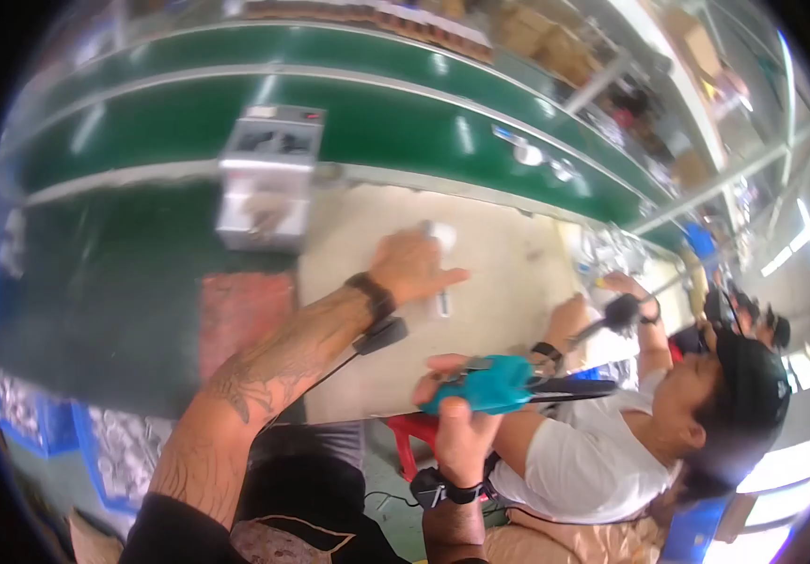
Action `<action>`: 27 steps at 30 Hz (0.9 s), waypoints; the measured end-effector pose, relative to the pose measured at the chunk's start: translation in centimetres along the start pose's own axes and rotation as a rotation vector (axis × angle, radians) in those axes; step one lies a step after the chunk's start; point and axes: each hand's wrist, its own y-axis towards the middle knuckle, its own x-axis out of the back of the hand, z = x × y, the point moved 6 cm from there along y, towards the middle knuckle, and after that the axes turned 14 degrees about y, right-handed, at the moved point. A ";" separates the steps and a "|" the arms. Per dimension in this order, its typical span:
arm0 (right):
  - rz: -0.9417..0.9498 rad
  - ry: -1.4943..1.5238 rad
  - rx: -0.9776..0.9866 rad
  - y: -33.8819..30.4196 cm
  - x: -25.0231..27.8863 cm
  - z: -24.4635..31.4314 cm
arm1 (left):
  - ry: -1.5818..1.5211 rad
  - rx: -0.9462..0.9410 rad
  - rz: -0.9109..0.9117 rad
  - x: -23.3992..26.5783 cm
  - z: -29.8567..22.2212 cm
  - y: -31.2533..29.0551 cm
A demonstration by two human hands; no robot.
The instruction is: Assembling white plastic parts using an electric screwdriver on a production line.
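Observation:
My left hand (411, 268) reaches over the pale tabletop, its thumb stretched out to the right. Its blurred fingers are at a white rounded part (440, 235), and I cannot tell how firmly they touch it. Just below the hand a small white strip (443, 303) shows; whether it belongs to the same part is hidden. Closer to my body, my right hand (466, 432) is closed around a teal hand tool (489, 383), held above the table's near edge. A long black piece (569, 388) extends from the tool to the right.
A grey metal box machine (268, 179) stands beyond my left forearm, with a red mat (245, 320) nearer. Behind runs a green conveyor (377, 122). A co-worker in white (602, 451) sits close on my right. Blue bins of parts (123, 451) stand at lower left.

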 end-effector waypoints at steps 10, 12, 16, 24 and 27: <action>0.028 -0.026 0.077 2.4 0.6 0.1 | -0.110 0.152 -0.194 1.8 2.2 -2.6; 0.013 -0.045 0.094 2.3 -0.1 -0.6 | -0.123 -0.127 -0.679 3.3 2.7 -7.3; 0.028 0.011 0.180 2.6 -1.5 -1.9 | -0.100 -0.168 -0.650 6.3 4.4 -16.1; 0.086 0.084 0.121 3.4 -9.4 -3.1 | -0.031 -0.081 -0.669 4.9 11.9 -24.3; 0.213 0.194 0.108 4.4 -12.2 -2.8 | -0.071 -0.129 -0.739 4.2 12.8 -24.4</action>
